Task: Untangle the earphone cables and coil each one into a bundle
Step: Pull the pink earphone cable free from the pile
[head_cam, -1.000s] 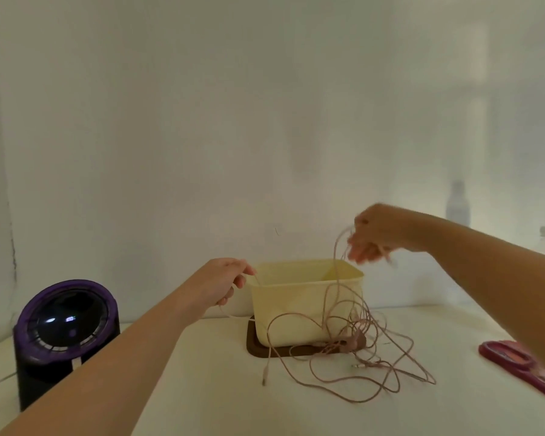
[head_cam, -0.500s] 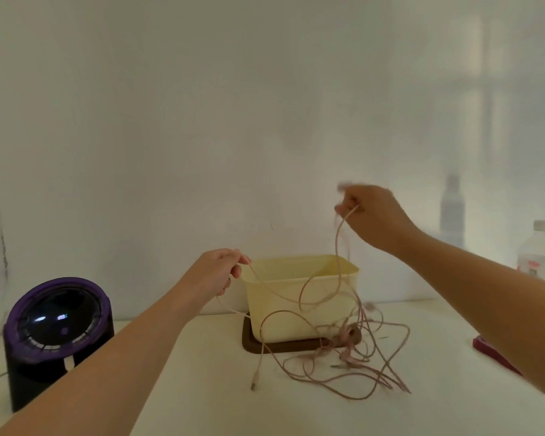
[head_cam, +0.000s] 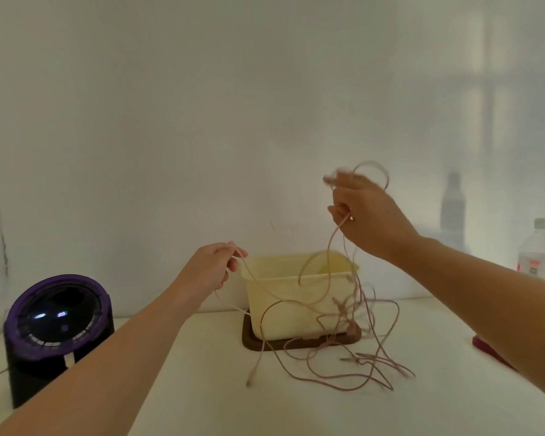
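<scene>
A tangle of thin pink earphone cables (head_cam: 337, 360) lies on the white table in front of a cream plastic tub (head_cam: 296, 297). My left hand (head_cam: 213, 267) pinches one strand just left of the tub's rim. My right hand (head_cam: 364, 212) is raised above the tub's right side and grips a strand, with a loop of cable arching over its fingers. Strands hang from both hands down across the tub's front to the tangle. One loose plug end (head_cam: 251, 377) dangles near the table.
The tub stands on a dark brown tray (head_cam: 249, 343). A black and purple round fan (head_cam: 57, 335) sits at the left. A clear bottle (head_cam: 540, 253) stands at the right edge, and a dark red flat object (head_cam: 491, 352) lies under my right forearm. A white wall is close behind.
My right hand has risen with its strand, and a loop now arches over its fingers. More cable is lifted off the table. My left hand has barely moved.
</scene>
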`<action>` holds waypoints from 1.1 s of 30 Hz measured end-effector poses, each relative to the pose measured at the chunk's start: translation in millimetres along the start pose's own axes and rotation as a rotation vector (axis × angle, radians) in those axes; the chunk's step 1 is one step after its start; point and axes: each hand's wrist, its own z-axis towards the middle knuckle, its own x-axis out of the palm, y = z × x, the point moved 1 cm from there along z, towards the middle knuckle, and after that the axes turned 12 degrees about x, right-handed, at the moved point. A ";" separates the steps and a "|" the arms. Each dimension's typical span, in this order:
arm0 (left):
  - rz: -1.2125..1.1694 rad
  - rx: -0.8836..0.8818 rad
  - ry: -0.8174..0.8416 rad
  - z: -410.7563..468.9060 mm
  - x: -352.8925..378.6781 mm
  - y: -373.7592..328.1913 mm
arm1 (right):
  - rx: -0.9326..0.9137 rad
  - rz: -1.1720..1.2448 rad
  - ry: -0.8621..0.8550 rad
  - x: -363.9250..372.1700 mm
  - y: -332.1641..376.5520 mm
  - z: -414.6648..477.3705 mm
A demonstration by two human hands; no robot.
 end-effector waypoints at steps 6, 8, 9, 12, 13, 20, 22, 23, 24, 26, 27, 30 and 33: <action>0.039 -0.040 0.064 -2.4 1.4 -0.4 | 0.419 -0.004 1.093 2.8 3.2 -9.0; 0.056 -0.048 0.095 -3.0 1.1 0.0 | 0.476 0.067 1.193 2.1 5.0 -16.2; 0.066 -0.045 0.105 -3.2 0.4 0.3 | 0.489 0.066 1.166 1.6 4.3 -17.3; 0.138 -0.033 0.196 -5.9 -2.9 0.4 | 0.565 0.153 0.979 -1.1 1.1 -11.8; 0.161 -0.044 0.289 -8.5 -5.1 -1.3 | 0.580 0.190 0.901 -3.1 1.2 -8.6; 0.112 -0.180 0.808 -25.3 1.7 -16.3 | 0.500 0.548 0.431 -17.8 19.2 15.6; 0.074 -0.049 0.620 -25.5 18.6 -22.8 | 0.457 0.621 0.428 -19.3 30.6 19.4; 0.069 0.023 0.555 -25.6 28.9 -26.4 | 0.436 0.638 0.428 -20.1 36.9 20.3; 0.060 0.083 0.523 -25.9 39.3 -30.7 | 0.416 0.650 0.424 -20.8 43.0 21.0; 0.025 0.158 0.535 -27.7 59.3 -38.3 | 0.377 0.680 0.406 -22.7 52.2 21.4; 0.042 0.182 0.548 -27.7 68.5 -39.7 | 0.363 0.704 0.392 -24.6 55.1 20.9; 0.294 0.204 0.559 -26.4 85.3 -34.6 | 0.361 0.771 0.310 -29.5 55.5 19.6; 0.262 0.134 0.485 -24.4 87.6 -24.4 | 0.384 0.739 0.187 -29.0 46.1 16.6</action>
